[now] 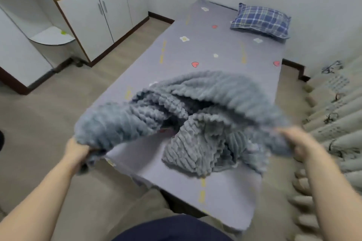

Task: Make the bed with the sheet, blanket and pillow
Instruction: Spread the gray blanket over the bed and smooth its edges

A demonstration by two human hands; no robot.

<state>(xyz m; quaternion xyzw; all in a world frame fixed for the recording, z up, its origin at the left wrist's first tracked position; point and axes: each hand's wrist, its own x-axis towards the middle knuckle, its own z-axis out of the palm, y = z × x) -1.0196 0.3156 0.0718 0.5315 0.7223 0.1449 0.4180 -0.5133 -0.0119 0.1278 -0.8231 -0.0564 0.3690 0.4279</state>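
Note:
A narrow bed runs away from me, covered by a grey sheet [205,49] printed with hearts and flowers. At its far right end lies a blue plaid pillow [260,20]. A fluffy grey-blue ribbed blanket [195,103] billows above the near half of the bed, bunched and partly folded on itself, its lower part resting on the sheet. My left hand [77,149] grips the blanket's left edge beside the bed. My right hand [299,143] grips its right edge; it is blurred.
White cabinets [94,17] with shelves line the left wall. Pale pleated curtains [333,123] hang along the right side of the bed. Beige floor [49,115] lies between the bed and the cabinets. A white wall stands behind the pillow.

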